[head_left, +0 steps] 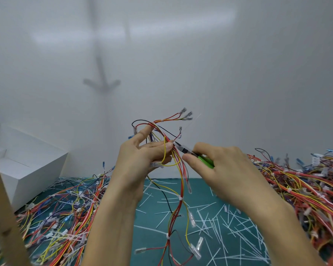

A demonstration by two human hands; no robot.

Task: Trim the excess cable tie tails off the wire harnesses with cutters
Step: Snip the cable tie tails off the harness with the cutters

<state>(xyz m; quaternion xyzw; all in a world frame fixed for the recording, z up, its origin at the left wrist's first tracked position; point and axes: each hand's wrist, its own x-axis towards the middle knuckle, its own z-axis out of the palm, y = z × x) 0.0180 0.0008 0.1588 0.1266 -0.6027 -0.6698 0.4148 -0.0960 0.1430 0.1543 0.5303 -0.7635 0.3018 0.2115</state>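
Two hands work above the teal mat [158,217]. The left hand [142,160] is raised over the mat's far edge and grasps one wire harness [178,204]. Its thumb and fingers pinch the red, yellow and black leads, and the index finger extends upward along them. The right hand [225,169] is level with it, over the mat's far right part, with its fingers wrapped round one pair of cutters [192,153] with green handles. The dark jaws point left and meet the harness at a white cable tie [174,142] just beside the left thumb tip. Whether the jaws are closed on the tie cannot be told.

The harness hangs from the left hand down past the mat's near edge. Four white ties show on it: one below the top fan of terminals, one at the cutter tip, and two on the hanging run over the mat's centre.

Cut white tails [229,223], too many to count, lie scattered on the mat's centre and right part. Two heaps of harnesses flank the mat: the left pile [65,217] and the right pile [306,189]. One white box [27,169] stands beyond the mat's far left corner. One wooden bar [2,208] crosses the view left of the mat. One white wall [200,64] rises behind its far edge.
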